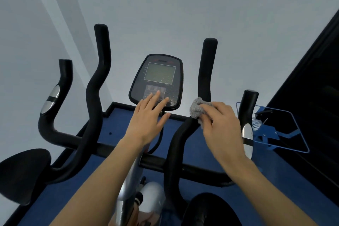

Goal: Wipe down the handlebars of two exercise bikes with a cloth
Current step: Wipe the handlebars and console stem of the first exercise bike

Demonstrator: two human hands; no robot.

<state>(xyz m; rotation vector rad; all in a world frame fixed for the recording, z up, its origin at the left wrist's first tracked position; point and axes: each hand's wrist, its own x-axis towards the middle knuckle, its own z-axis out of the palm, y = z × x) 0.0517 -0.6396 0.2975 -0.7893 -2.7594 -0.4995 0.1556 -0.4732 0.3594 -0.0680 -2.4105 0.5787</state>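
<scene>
— From the head camera, how far along was the wiping?

— Hard to say firmly. The right hand (pixel 222 126) held the grey cloth (pixel 197 109) against the inner right handlebar (pixel 207 71), at the bend just below its upright stretch, so I'd judge that bar was being wiped. Nothing on the black foam showed which parts were already clean. The inner left handlebar (pixel 97 82), the outer left grip (pixel 53 101) and the outer right grip (pixel 247 108) had no hand or cloth on them. Whether they were done or waiting, I could not tell. Only one bike was in view, so by my reckoning at least a bike's worth of bars remained, on one machine or the other.

— And the other hand?

— The left hand (pixel 146 121) was out over the lower edge of the console (pixel 157 80), fingers straight and spread. It held nothing. I could not make out whether the fingertips touched the panel.

— Where did the cloth sit against the fingers?

— It was bunched under the right hand's curled fingers (pixel 211 106), between them and the bar. They pressed it down from above. A wad stuck out past the fingertips toward the console, and a smaller fold hung beneath them beside the bar. The thumb was hidden, so I could not say whether it wrapped round the bar.
</scene>
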